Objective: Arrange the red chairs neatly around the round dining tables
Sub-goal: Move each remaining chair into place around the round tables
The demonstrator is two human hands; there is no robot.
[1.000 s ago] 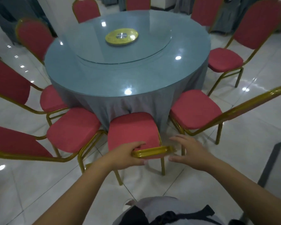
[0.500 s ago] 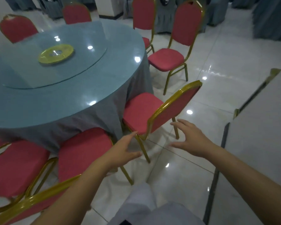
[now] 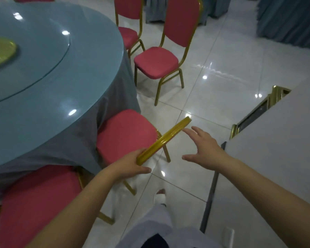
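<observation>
**Chair gripped by left hand at table edge**

Left hand (image 3: 131,165) curls round the near end of the gold rail (image 3: 165,138) topping the chair (image 3: 125,133). Right hand (image 3: 204,149) is spread wide and holds nothing; it sits just beside the rail's far end, and contact can't be confirmed. Chair sits at 4 o'clock of the table (image 3: 52,86), seat front against the cloth, back angled off-square. Second chair (image 3: 156,63) at 3 o'clock stands apart from the table. Third chair (image 3: 38,203) at 6 o'clock is tucked close.

Handling, my guess: the metal frame is stiff and light enough to slide or lift two-handed. Legs will likely skid on the glossy floor (image 3: 222,68), and the polished rail could slip. Best hold is probably both ends of the rail, then swing the back square to the table.
</observation>
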